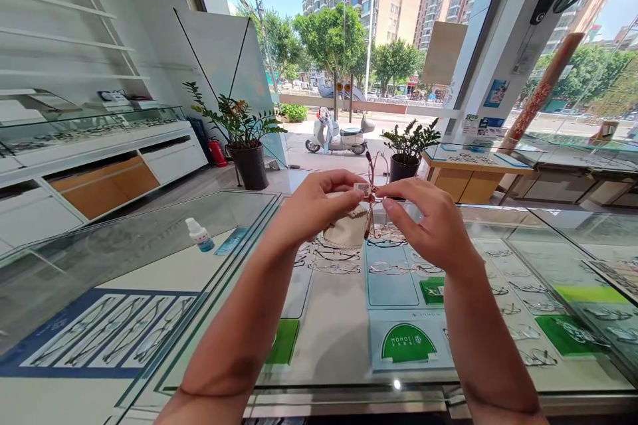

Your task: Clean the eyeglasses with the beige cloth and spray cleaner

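Above the glass counter, a pair of eyeglasses (370,216) is held edgewise between my two hands. My left hand (319,202) is closed, its thumb and fingers pinching near the middle of the glasses. A small pale tag (361,188) shows at those fingertips. Below that hand hangs a beige cleaning cloth (345,231) with a zigzag edge, partly hidden by the fingers. On the other side, my right hand (428,216) has its index finger and thumb closed in on the glasses; the exact contact is too small to make out.
Under the glass counter top (333,345) lie several eyeglass frames and green cards. A white dropper bottle (200,236) stands to the left, behind a display of glasses (109,329). Potted plants (250,163) stand beyond the counter, with a scooter (339,136) outside.
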The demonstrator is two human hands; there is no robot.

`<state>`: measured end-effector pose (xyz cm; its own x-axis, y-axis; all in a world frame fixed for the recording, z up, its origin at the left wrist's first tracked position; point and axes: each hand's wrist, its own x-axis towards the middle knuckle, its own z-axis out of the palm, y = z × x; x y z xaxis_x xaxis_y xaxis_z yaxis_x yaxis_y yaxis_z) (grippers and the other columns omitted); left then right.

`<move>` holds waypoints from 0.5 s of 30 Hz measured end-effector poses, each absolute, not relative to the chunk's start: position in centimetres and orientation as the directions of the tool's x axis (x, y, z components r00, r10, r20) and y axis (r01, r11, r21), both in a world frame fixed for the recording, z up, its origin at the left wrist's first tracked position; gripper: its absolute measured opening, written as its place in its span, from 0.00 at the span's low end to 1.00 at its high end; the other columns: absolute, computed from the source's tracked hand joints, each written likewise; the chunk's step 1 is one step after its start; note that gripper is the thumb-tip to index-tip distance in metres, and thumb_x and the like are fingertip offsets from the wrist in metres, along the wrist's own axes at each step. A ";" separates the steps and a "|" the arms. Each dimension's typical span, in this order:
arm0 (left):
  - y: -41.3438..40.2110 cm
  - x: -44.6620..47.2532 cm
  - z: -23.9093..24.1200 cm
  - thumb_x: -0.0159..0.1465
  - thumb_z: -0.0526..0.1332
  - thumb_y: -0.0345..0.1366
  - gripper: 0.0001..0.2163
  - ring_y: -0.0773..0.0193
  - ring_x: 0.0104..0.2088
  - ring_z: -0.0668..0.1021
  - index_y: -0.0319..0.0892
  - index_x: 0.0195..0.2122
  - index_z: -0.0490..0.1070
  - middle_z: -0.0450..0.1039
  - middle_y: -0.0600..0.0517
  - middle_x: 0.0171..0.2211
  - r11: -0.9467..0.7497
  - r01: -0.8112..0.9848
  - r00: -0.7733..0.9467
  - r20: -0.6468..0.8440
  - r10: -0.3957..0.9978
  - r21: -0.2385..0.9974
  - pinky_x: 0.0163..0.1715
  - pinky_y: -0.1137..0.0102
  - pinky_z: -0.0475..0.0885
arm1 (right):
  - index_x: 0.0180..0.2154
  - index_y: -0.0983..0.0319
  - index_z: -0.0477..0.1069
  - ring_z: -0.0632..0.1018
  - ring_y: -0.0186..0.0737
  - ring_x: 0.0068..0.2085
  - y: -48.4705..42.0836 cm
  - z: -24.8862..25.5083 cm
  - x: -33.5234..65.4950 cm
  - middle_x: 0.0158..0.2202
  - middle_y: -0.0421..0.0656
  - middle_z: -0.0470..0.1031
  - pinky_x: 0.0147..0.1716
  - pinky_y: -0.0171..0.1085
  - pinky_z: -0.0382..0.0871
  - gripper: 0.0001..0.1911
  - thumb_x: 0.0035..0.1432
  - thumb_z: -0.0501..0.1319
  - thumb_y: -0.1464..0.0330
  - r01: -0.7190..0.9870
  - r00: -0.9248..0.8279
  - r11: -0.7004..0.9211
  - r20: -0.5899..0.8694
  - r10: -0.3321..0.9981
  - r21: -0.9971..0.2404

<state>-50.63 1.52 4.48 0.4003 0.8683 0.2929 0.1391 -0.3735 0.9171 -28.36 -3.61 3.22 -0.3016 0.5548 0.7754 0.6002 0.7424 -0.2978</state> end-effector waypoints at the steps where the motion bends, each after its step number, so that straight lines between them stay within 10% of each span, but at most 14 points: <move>1: 1.6 -50.5 4.3 0.61 0.72 0.48 0.17 0.70 0.21 0.71 0.43 0.46 0.82 0.78 0.52 0.28 -0.372 0.135 0.396 0.294 0.870 0.918 0.17 0.76 0.58 | 0.49 0.53 0.81 0.84 0.45 0.49 -3.6 3.2 -28.3 0.47 0.40 0.87 0.51 0.48 0.75 0.10 0.74 0.61 0.65 0.592 -0.304 0.747 0.775 0.555 -0.302; 15: 1.7 -49.0 3.4 0.59 0.76 0.50 0.18 0.60 0.36 0.85 0.43 0.42 0.82 0.85 0.47 0.39 -0.475 0.039 0.281 0.447 0.850 0.879 0.36 0.67 0.81 | 0.40 0.56 0.79 0.81 0.42 0.44 0.1 1.4 -28.9 0.40 0.41 0.82 0.49 0.46 0.77 0.10 0.65 0.70 0.57 0.148 -0.065 0.557 0.554 0.830 -0.817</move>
